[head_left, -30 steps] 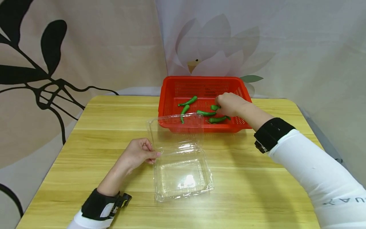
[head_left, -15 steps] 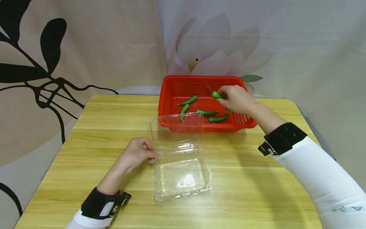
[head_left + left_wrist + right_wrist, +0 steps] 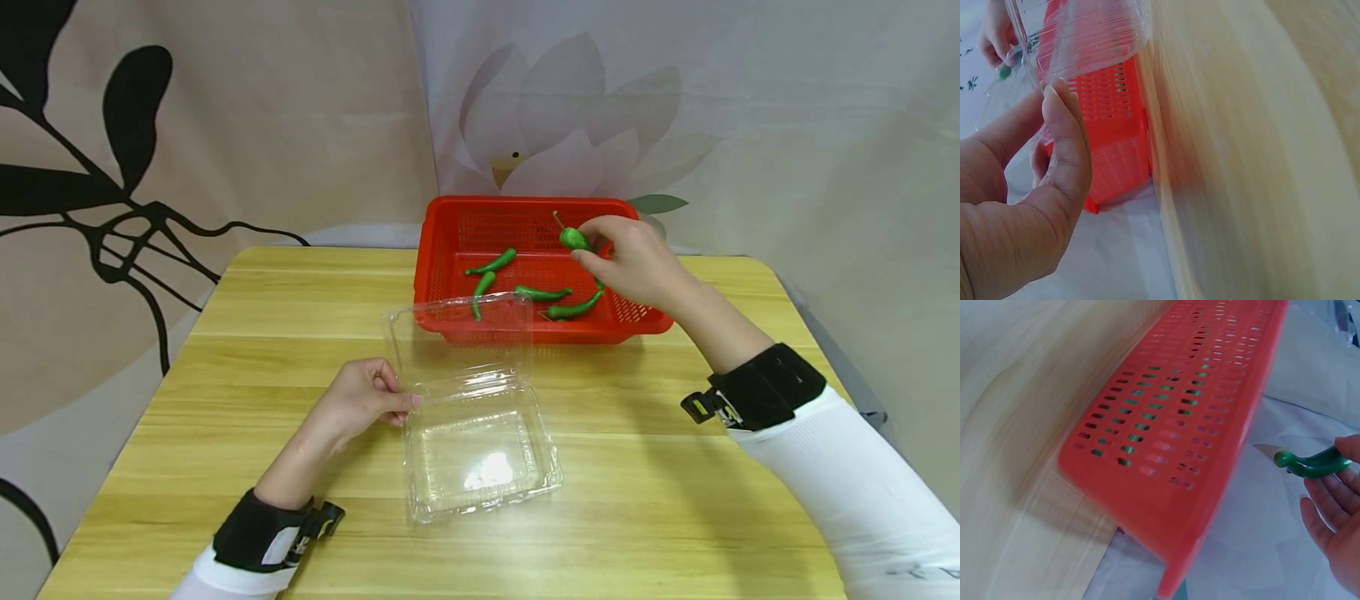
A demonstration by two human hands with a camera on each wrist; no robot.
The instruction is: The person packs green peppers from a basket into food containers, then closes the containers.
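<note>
My right hand (image 3: 633, 260) pinches a green chili pepper (image 3: 574, 239) by one end, above the right part of a red plastic basket (image 3: 468, 218); the pepper's stem points up and left. In the right wrist view that pepper (image 3: 1319, 464) lies between thumb and fingers, beyond the basket's wall (image 3: 1166, 444). With thumb and fingertips, my left hand (image 3: 360, 400) holds the left edge of a clear plastic clamshell box (image 3: 480, 450) near its hinge. The box lies open, its lid (image 3: 461, 342) tilted up before the basket. Several green chili peppers (image 3: 543, 294) lie on the basket floor.
A light wooden table (image 3: 262, 333) bears the box and the basket, which stands at its far edge. Behind it hangs a printed cloth (image 3: 300, 125) with flower and leaf shapes.
My right hand has come up from the basket floor with one chili pepper and drawn slightly right. The left hand and the clamshell box have stayed in place.
</note>
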